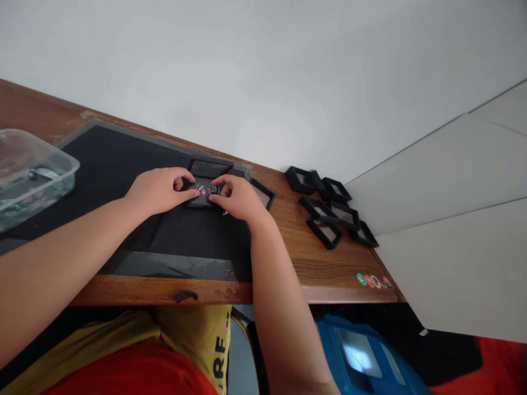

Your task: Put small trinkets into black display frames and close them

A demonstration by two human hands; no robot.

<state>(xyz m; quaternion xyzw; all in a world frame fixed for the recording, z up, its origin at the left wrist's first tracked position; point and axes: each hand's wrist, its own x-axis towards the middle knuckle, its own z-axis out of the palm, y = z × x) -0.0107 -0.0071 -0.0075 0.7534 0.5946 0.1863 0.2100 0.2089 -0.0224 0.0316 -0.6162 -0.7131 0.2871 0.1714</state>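
Over black mat [177, 236], two hands [201, 192] touching small open case [200, 201]

Bare hands [162, 190] and forearms [284, 296], red garment [135, 373], black-lettered yellow fabric [193, 334].

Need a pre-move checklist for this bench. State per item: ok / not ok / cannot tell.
1. Left hand and right hand both at the small black box: ok.
2. Box open, small pieces visible inside: ok.
3. Either hand gripping a piece: cannot tell, fingertips too small in view.
4. Clear tub uncovered, contents visible: ok. It runs out of frame at the left edge, so the full contents don't show.
5. Black boxes at the right off the black mat: ok.
6. Those same boxes squared up in rows: not ok, they lie at mixed angles, some overlapping.
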